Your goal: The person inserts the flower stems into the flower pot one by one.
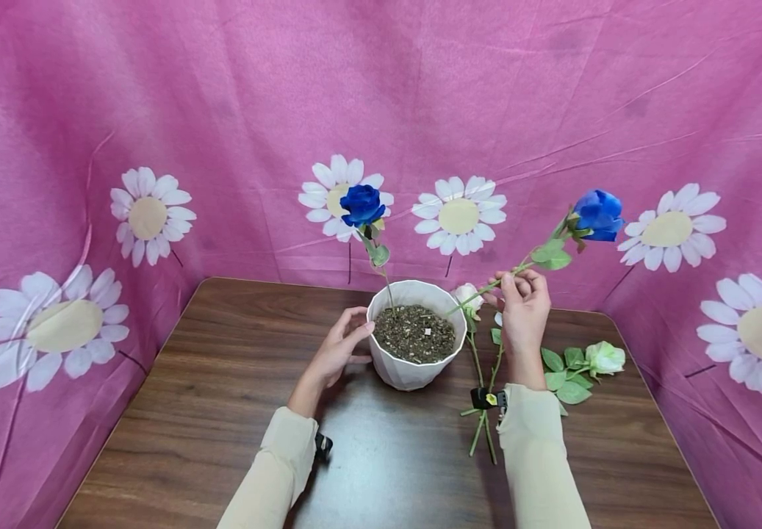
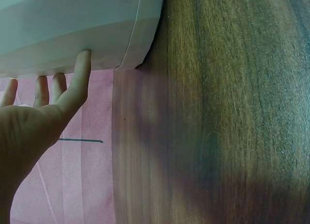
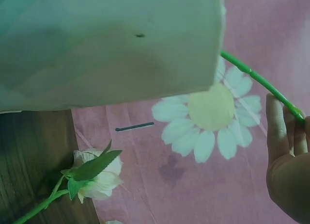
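Observation:
A white faceted flowerpot [image 1: 402, 373] filled with dark soil [image 1: 414, 339] stands on the table. One blue rose [image 1: 362, 206] rises upright from the soil at the pot's left side. My left hand [image 1: 336, 347] rests against the pot's left side, thumb near the rim; in the left wrist view its extended fingers [image 2: 83, 66] touch the wall. My right hand [image 1: 525, 312] pinches the green stem of a second blue rose [image 1: 597, 215] to the pot's right. That rose slants, bloom up and right, its stem's lower end at the pot's right rim.
Right of the pot, a white rose [image 1: 468, 303] and crossed stems [image 1: 480, 426] lie on the wooden table [image 1: 222, 411], partly behind my right arm. Farther right lies a pale green rose [image 1: 605, 358] with leaves. A pink daisy-print cloth [image 1: 381, 88] surrounds the table.

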A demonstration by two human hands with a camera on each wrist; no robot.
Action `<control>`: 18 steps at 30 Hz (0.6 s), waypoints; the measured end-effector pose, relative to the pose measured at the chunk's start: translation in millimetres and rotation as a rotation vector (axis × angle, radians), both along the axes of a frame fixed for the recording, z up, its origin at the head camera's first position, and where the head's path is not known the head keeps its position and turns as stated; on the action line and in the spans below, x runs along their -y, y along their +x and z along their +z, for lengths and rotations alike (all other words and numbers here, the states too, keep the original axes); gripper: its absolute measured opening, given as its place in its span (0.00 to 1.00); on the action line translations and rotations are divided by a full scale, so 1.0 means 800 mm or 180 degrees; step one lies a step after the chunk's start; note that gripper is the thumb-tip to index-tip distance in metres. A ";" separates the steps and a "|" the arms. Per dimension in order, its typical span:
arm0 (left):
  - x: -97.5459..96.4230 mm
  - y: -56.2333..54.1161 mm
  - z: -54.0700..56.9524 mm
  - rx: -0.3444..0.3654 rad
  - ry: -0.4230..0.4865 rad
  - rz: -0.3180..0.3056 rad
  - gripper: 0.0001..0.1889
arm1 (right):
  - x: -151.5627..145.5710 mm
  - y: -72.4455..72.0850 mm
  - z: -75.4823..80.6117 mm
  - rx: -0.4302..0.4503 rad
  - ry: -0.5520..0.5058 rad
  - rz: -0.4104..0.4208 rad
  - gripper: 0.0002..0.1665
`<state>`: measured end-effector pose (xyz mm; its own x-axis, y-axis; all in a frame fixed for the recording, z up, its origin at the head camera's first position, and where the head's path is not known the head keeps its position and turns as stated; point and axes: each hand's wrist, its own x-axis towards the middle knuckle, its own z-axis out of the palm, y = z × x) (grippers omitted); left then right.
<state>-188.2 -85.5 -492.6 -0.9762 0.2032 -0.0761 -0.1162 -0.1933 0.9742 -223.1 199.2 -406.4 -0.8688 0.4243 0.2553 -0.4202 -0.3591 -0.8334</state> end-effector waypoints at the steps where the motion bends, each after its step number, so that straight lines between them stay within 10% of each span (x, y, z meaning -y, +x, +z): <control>1: 0.000 0.000 0.000 0.0003 0.0000 0.0002 0.22 | 0.002 0.000 0.000 -0.0009 0.0021 0.0014 0.07; 18: 0.001 0.001 0.002 0.0035 0.0001 -0.0036 0.23 | 0.034 -0.010 -0.009 0.0028 0.0482 0.0197 0.06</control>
